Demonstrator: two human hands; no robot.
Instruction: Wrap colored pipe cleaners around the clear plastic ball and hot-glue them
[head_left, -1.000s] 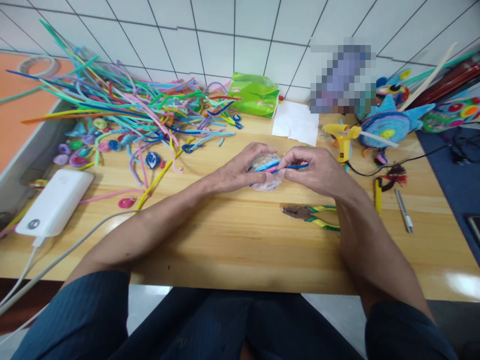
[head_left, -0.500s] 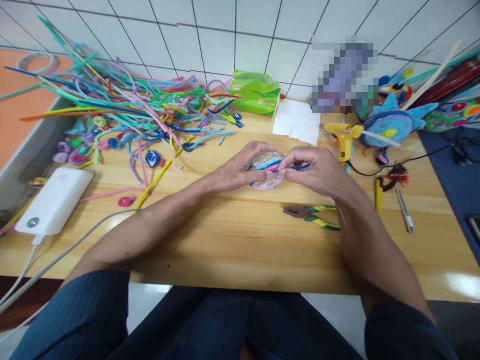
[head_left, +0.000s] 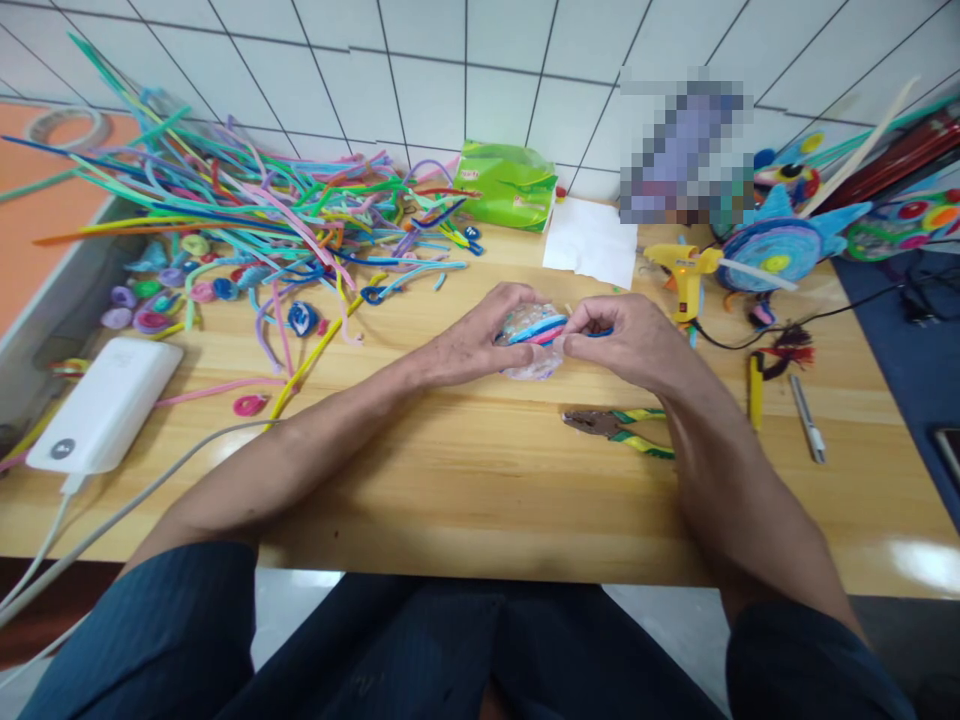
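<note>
Over the middle of the table, my left hand (head_left: 466,345) is closed around a small rounded see-through plastic piece (head_left: 534,368), thumb in front and fingers behind. Light blue, dark blue and pink fuzzy strips (head_left: 549,334) run across its side. On the right, my right hand (head_left: 630,335) pinches a dark blue pipe cleaner (head_left: 604,332) against that side with thumb and forefinger. Most of this pipe cleaner is hidden by the fingers. Pliers (head_left: 615,425) with yellow-green handles lie by my right forearm.
A heap of pipe cleaners (head_left: 300,205) spreads over the back left, with small coils around it. A white power bank (head_left: 109,400) with a cable lies left. Behind are a green packet (head_left: 506,188) and white paper (head_left: 590,240). A yellow glue gun (head_left: 686,280) and a blue fish-like craft (head_left: 772,252) stand right.
Less of the dark blue pipe cleaner sticks out past my right fingers. Both hands keep nearly the same place, and the whole view has shifted slightly.
</note>
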